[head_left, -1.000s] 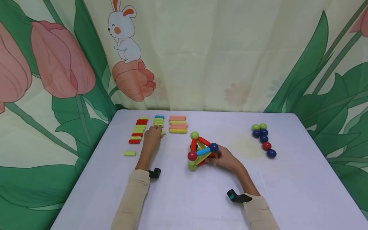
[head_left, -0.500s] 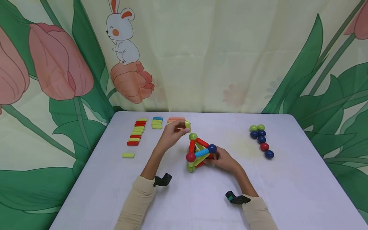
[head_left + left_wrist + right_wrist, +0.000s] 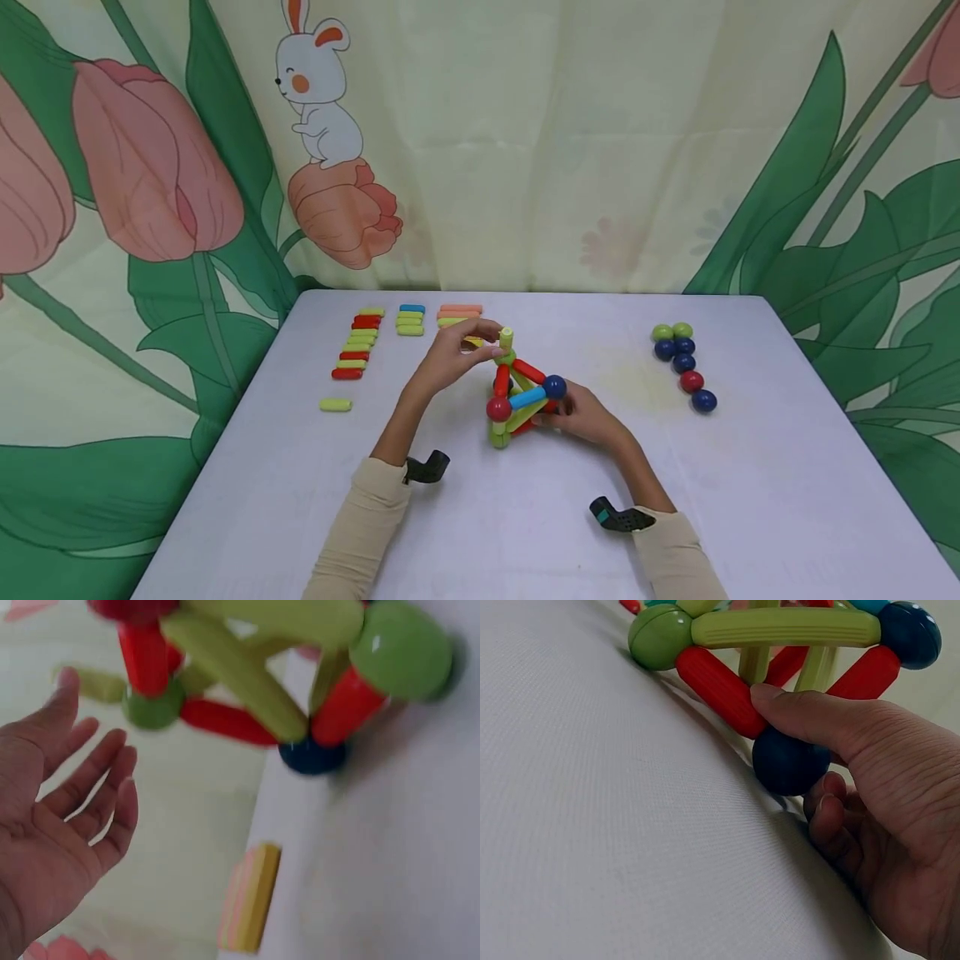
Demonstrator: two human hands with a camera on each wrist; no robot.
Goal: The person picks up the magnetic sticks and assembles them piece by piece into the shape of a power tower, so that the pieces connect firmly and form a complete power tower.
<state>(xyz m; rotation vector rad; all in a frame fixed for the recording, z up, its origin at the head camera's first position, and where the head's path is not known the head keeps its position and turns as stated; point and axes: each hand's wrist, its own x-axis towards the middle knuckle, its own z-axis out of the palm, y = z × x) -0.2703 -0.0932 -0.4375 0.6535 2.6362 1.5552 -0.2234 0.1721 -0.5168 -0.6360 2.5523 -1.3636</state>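
A frame (image 3: 528, 396) of coloured sticks and balls, like a magnetic building set, stands mid-table. My right hand (image 3: 588, 414) holds its lower right corner. In the right wrist view the thumb lies over a dark blue ball (image 3: 789, 761) beside a red stick, with the other fingers curled below. On the frame's top green ball (image 3: 154, 705) a yellow-green stick (image 3: 507, 338) points up. My left hand (image 3: 457, 354) is beside that stick. In the left wrist view its thumb overlaps the stick's end, while the other fingers are loosely spread, apart from it.
Rows of sticks (image 3: 360, 342) lie at the back left, with shorter stacks (image 3: 410, 321) of green and blue and of pink ones (image 3: 460, 310) beside them. One green stick (image 3: 335, 405) lies alone. Several balls (image 3: 684, 363) form a line on the right.
My left hand took a yellow-green stick from the middle stack and carried it right to the frame's top, where it now stands upright. My right hand kept its hold.
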